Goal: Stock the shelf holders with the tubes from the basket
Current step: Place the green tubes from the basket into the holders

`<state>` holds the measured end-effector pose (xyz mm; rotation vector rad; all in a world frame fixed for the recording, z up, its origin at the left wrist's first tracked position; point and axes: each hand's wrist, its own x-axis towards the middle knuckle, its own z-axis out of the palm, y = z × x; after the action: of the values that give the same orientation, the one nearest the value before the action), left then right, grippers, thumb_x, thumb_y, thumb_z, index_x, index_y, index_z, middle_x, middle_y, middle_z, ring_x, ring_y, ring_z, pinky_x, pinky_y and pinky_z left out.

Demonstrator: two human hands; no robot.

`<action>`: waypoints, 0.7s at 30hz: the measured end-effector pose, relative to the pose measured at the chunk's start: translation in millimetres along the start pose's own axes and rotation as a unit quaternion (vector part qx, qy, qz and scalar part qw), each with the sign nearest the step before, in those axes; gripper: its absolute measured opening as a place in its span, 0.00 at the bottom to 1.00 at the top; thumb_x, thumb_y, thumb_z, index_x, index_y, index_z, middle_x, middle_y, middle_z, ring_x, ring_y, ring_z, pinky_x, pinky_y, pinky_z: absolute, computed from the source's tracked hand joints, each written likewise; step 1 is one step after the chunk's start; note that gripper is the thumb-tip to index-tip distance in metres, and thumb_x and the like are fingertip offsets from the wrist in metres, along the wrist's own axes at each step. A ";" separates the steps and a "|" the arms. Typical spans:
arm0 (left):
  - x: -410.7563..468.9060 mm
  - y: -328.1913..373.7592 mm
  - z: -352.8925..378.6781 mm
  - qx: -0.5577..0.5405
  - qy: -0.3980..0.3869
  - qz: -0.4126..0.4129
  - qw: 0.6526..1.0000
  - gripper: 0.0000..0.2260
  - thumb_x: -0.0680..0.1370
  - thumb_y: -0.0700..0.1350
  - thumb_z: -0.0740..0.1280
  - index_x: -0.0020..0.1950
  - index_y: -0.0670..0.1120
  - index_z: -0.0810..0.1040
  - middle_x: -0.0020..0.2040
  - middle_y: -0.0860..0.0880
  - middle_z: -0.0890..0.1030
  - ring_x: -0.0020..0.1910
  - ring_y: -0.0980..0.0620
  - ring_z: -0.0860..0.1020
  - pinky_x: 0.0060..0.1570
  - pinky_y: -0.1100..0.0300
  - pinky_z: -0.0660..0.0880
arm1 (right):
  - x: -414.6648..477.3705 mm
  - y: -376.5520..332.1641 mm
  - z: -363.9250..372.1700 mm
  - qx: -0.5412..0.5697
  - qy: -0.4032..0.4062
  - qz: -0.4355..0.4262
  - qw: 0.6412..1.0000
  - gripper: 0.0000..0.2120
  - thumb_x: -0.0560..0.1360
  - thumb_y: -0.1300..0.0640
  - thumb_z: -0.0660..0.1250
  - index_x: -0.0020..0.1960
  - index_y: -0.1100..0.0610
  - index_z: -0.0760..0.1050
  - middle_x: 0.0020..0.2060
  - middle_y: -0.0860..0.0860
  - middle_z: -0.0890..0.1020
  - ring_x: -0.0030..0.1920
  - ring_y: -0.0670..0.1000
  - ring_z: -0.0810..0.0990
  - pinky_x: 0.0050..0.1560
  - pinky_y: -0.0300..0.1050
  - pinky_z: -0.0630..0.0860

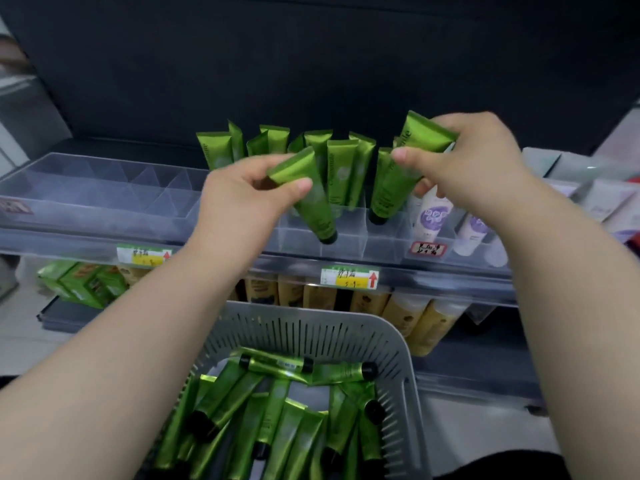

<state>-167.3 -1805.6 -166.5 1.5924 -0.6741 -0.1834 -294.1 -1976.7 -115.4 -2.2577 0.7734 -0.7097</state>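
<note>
The left hand [249, 199] pinches a glossy green plastic tube with a black cap [311, 206] between thumb and fingers. The tube points cap down, just over a front cell of the clear plastic compartment holder [104, 192] on the shelf. The right hand [471, 164] grips a second green tube [394, 181] by its flat crimped end. This one is tilted, with its cap low at a cell further right, just beside the white tubes with purple prints [431, 213]. Whether the right fingers touch those white tubes I cannot tell. A row of standing green tubes [341, 168] fills the cells behind. The grey slotted plastic basket [398, 344] below holds many loose green tubes [277, 410], so much stocking seems left.

The risks come from the slant of the 2 held tubes. Either cap could catch a thin divider wall and sit astride 2 cells. A tube let go while leaning may fall against the back row and tip its neighbours. The right hand works close to the white tubes and could knock them over. The holder looks light, so a hard push might slide it along the shelf.
</note>
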 end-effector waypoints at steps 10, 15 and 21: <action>33.9 20.5 57.9 0.033 -0.020 0.045 0.998 0.10 0.71 0.42 0.74 0.45 0.56 0.81 0.42 0.55 0.84 0.45 0.56 0.82 0.52 0.55 0.79 | 20.7 40.5 11.3 -0.148 0.013 0.023 0.989 0.20 0.69 0.49 0.73 0.60 0.51 0.77 0.49 0.54 0.80 0.49 0.56 0.78 0.51 0.48 0.77; 46.0 14.1 77.2 0.097 -0.043 0.055 0.993 0.09 0.71 0.44 0.74 0.49 0.53 0.82 0.43 0.51 0.84 0.45 0.52 0.82 0.51 0.54 0.79 | 21.8 57.1 17.4 -0.179 -0.023 0.031 0.983 0.18 0.73 0.56 0.69 0.63 0.50 0.75 0.56 0.56 0.78 0.53 0.57 0.77 0.53 0.47 0.76; 65.3 4.8 101.9 0.175 -0.096 0.068 0.977 0.10 0.72 0.44 0.72 0.53 0.48 0.81 0.43 0.52 0.82 0.45 0.53 0.80 0.51 0.59 0.76 | 22.9 64.1 16.9 -0.136 -0.002 0.024 0.990 0.20 0.74 0.64 0.64 0.64 0.51 0.75 0.55 0.57 0.79 0.52 0.56 0.79 0.53 0.48 0.77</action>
<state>-166.2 -1926.6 -160.1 1.8726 -1.0049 -0.1226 -288.7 -2025.4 -165.5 -2.4725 0.9677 -0.6066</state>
